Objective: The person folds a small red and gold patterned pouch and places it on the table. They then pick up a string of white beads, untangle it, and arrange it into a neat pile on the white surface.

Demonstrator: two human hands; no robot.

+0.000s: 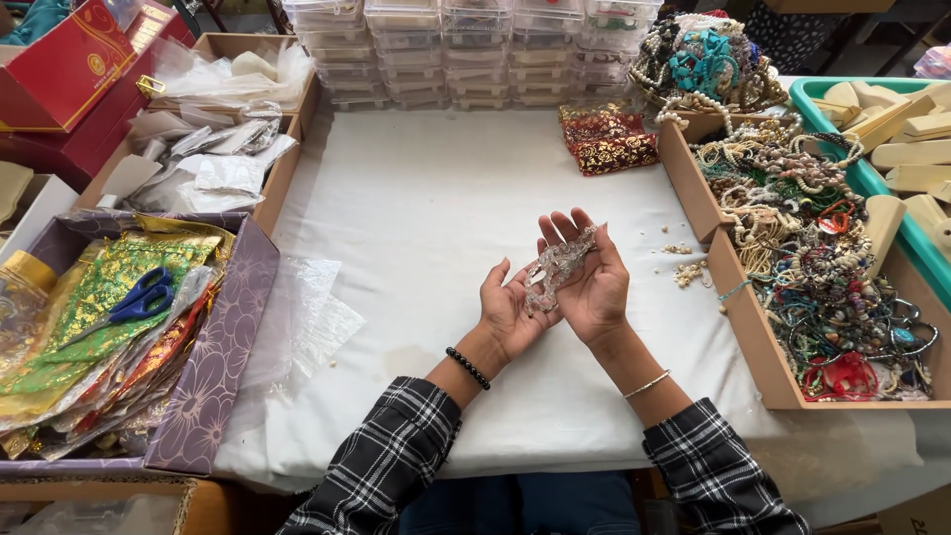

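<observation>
Both of my hands are held palm-up over the middle of the white-covered table (426,208). A clear, glittery string of beads (557,267) lies across the two palms. My right hand (592,285) supports its upper end along the fingers. My left hand (507,315) cups the lower end. A black bead bracelet sits on my left wrist and a thin silver bangle on my right. My sleeves are black-and-white plaid.
Wooden trays of tangled bead necklaces (812,258) stand at the right, with loose beads (687,269) beside them. A green tray (897,129), red-gold pouches (606,139), stacked clear boxes (466,50), plastic bags (307,317), and a purple box (213,367) holding blue scissors (139,300) surround the cloth.
</observation>
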